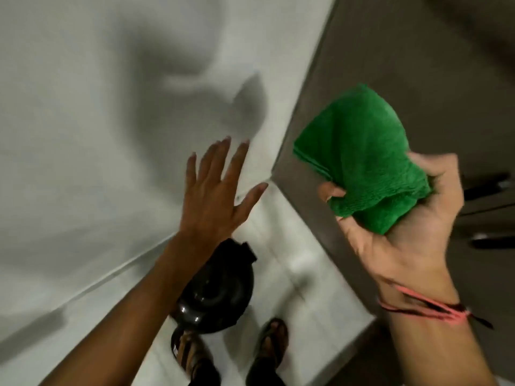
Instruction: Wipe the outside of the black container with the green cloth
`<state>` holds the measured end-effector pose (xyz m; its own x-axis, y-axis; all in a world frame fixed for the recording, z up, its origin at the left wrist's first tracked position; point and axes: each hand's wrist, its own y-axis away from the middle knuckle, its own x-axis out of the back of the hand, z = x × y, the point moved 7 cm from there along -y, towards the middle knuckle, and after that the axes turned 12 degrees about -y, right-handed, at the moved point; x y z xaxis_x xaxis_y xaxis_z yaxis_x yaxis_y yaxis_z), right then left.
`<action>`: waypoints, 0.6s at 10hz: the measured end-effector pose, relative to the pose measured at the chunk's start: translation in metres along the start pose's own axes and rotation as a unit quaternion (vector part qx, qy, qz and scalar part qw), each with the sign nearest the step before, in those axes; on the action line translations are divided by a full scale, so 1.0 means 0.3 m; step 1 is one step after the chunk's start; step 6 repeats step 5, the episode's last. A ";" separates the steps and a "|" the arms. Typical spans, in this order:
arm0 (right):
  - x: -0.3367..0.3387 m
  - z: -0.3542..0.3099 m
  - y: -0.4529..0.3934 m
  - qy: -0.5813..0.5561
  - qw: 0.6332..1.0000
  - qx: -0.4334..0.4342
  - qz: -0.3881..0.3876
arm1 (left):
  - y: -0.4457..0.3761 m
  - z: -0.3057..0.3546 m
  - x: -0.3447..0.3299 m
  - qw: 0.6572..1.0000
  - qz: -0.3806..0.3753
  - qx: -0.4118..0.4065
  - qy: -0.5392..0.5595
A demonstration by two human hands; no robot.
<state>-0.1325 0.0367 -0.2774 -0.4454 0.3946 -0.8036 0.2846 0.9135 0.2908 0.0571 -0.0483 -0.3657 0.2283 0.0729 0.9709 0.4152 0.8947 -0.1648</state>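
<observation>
The black container (216, 288) stands on the pale floor below me, round with a domed lid, partly hidden by my left forearm. My left hand (214, 196) hovers above it, fingers spread, holding nothing and apart from the container. My right hand (404, 218) is raised on the right, palm up, closed around the bunched green cloth (359, 154). The cloth is well above and to the right of the container and does not touch it.
A white wall (97, 107) fills the left. A grey-brown cabinet side (390, 51) rises on the right, with dark handles (487, 185) at its far edge. My sandalled feet (273, 346) stand on the white tiled floor (292, 268) just behind the container.
</observation>
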 end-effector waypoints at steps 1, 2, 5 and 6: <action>-0.426 -0.479 0.135 0.314 0.901 0.292 -0.062 | -0.132 0.153 0.563 0.985 0.164 -0.041 -0.034; -0.584 -0.862 0.205 0.596 0.646 0.475 0.049 | -0.220 0.287 0.947 0.969 0.236 -0.059 -0.042; -0.233 -1.044 -0.023 0.898 0.382 0.159 0.148 | -0.350 0.448 1.240 0.979 0.172 -0.052 -0.097; -0.233 -1.044 -0.023 0.898 0.382 0.159 0.148 | -0.350 0.448 1.240 0.979 0.172 -0.052 -0.097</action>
